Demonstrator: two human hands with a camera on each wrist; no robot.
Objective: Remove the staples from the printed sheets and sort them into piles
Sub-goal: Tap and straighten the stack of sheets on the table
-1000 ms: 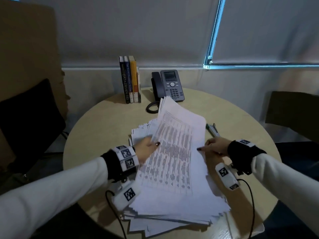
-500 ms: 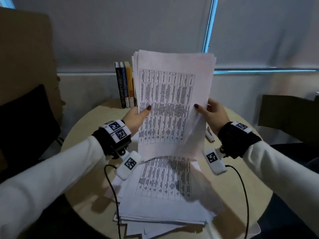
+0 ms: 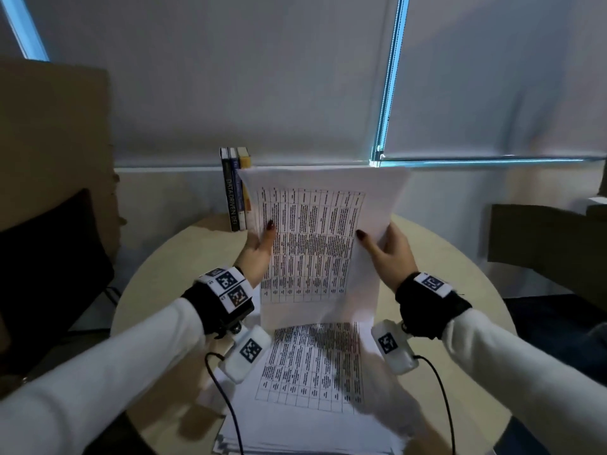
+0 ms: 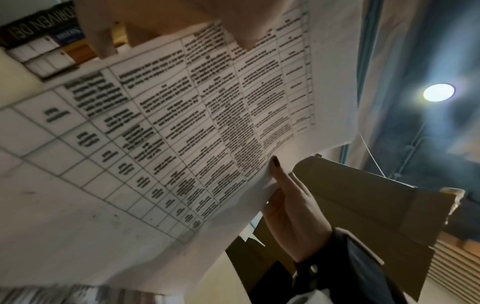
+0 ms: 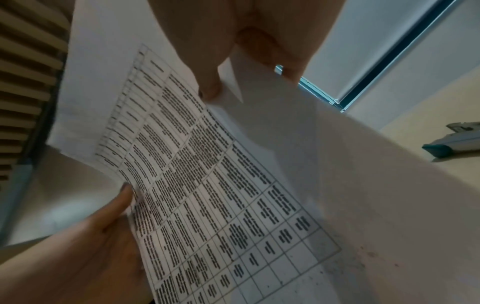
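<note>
Two hands: left hand and right hand pinched printed sheets, thumbs in front, fingers behind.
Below fingers: paper pile lay on surface.

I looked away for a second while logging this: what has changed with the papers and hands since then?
Both hands, left hand and right hand, have lifted a set of printed sheets off the pile and now hold it upright by its side edges. The pile, books and table stayed put.
</note>
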